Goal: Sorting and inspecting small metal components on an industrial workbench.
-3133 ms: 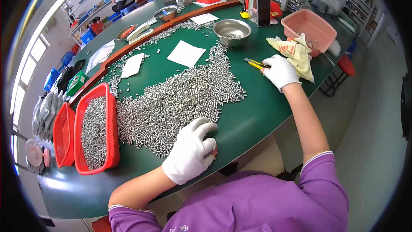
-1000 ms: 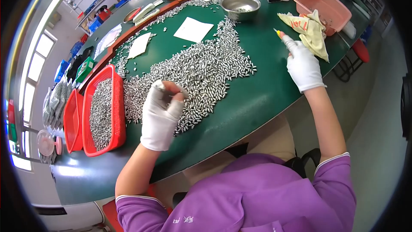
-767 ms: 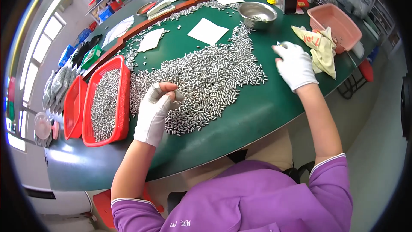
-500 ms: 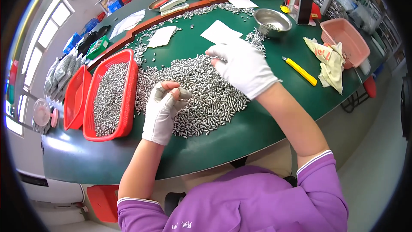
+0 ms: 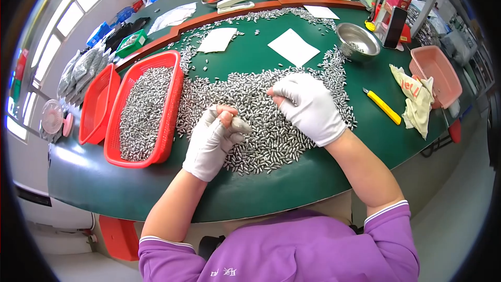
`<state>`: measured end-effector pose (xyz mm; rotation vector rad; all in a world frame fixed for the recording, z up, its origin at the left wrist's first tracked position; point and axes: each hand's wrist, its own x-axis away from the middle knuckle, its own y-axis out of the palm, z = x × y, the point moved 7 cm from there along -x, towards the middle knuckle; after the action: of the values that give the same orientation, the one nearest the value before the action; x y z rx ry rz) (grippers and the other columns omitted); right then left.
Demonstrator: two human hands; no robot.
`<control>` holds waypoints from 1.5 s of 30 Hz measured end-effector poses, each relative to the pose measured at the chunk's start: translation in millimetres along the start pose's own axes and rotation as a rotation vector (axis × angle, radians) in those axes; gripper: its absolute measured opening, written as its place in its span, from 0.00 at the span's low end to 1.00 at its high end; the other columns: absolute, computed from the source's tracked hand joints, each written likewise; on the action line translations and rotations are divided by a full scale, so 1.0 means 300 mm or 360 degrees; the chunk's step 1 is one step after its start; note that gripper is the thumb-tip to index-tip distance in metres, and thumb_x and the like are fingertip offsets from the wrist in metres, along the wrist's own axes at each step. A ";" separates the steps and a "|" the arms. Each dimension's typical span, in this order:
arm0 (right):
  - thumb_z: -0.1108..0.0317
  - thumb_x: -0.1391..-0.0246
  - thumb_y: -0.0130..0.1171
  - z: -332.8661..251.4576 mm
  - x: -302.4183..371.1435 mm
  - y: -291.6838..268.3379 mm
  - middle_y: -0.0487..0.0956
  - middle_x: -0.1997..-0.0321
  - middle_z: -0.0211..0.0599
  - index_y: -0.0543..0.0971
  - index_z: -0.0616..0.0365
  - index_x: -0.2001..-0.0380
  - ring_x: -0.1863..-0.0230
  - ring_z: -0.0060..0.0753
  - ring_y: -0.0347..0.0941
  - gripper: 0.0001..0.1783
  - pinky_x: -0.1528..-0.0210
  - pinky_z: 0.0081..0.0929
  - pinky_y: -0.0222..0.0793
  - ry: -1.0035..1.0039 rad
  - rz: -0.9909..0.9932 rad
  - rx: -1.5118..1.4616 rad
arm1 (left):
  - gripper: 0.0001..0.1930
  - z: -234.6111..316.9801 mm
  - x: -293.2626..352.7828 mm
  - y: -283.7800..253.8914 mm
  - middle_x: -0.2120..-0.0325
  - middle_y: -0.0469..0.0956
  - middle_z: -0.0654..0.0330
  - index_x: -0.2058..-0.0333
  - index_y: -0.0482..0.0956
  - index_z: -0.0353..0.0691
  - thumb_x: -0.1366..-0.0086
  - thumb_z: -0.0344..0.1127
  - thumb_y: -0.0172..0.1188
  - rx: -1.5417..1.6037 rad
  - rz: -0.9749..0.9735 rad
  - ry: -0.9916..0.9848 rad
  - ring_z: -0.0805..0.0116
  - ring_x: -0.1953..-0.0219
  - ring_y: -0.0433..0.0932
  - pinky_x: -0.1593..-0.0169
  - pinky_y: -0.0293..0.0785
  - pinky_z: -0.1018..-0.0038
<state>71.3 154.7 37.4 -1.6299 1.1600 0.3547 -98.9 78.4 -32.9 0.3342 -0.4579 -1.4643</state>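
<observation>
Left hand: white-gloved with bare tips showing, the left hand (image 5: 209, 145) is at the near left part of the pile; its fingers are curled, thumb tip against forefinger.
Right hand: also gloved, the right hand (image 5: 310, 108) is over the right half of the pile; its fingers are bent, thumb and forefinger close together.
Grip: the tips are small and partly hidden in this view, so whether either hand's fingers are closed on a part cannot be told.
Metal parts: a wide pile of small silvery metal parts (image 5: 269, 146) lies beneath and between both sets of fingers, on the green surface (image 5: 250, 193); stragglers spread beyond them.
Red baskets: a filled red basket (image 5: 168, 125) is just left of the left fingers; a second red basket (image 5: 97, 105) stands beside it, farther left.
Right side: a yellow knife (image 5: 383, 107) lies right of the right fingers, blade tip showing; a cream cloth (image 5: 416, 99) and a pink tub (image 5: 450, 87) are farther right.
Beyond: a white sheet (image 5: 293, 48) and a steel bowl (image 5: 356, 35) are past the right fingers; another sheet (image 5: 217, 39) is past the left fingers.
</observation>
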 end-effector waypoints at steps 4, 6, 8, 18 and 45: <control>0.74 0.60 0.68 -0.060 -0.005 0.007 0.79 0.70 0.35 0.82 0.54 0.69 0.67 0.38 0.75 0.11 0.63 0.31 0.72 -0.0045 -0.0013 -0.0293 | 0.18 -0.016 0.012 0.018 0.73 0.74 0.63 0.59 0.69 0.40 0.36 0.49 0.59 0.0060 -0.0083 -0.0085 0.69 0.67 0.77 0.62 0.72 0.78; 0.72 0.61 0.69 -0.084 0.001 0.016 0.79 0.69 0.34 0.82 0.53 0.68 0.65 0.39 0.76 0.12 0.61 0.32 0.73 -0.0045 -0.0043 -0.0382 | 0.19 -0.028 0.019 0.033 0.73 0.74 0.64 0.59 0.70 0.40 0.36 0.49 0.60 0.0051 -0.0086 -0.0106 0.69 0.68 0.76 0.63 0.72 0.78; 0.72 0.62 0.69 -0.101 0.004 0.028 0.79 0.68 0.35 0.82 0.52 0.69 0.64 0.41 0.76 0.12 0.60 0.34 0.73 -0.0056 -0.0062 -0.0490 | 0.18 -0.033 0.022 0.049 0.72 0.74 0.64 0.59 0.70 0.40 0.36 0.48 0.61 0.0048 -0.0102 -0.0141 0.69 0.67 0.76 0.62 0.72 0.77; 0.75 0.62 0.69 -0.092 0.003 0.050 0.78 0.65 0.37 0.82 0.53 0.67 0.63 0.42 0.75 0.14 0.60 0.34 0.73 -0.0074 -0.0203 -0.0695 | 0.18 -0.040 0.041 0.092 0.68 0.74 0.62 0.55 0.69 0.39 0.35 0.45 0.60 0.0124 -0.0296 -0.0266 0.69 0.62 0.75 0.59 0.70 0.77; 0.66 0.55 0.69 -0.053 0.021 0.085 0.75 0.49 0.42 0.80 0.54 0.70 0.47 0.40 0.72 0.10 0.43 0.36 0.67 0.0261 -0.0698 -0.1018 | 0.24 -0.029 0.052 0.108 0.71 0.75 0.60 0.57 0.66 0.39 0.41 0.47 0.66 -0.0269 -0.0178 -0.0145 0.68 0.68 0.78 0.63 0.74 0.76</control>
<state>48.7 138.4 24.5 -2.4526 0.8042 0.3270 -65.7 65.1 -23.2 0.1614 -0.3899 -1.6206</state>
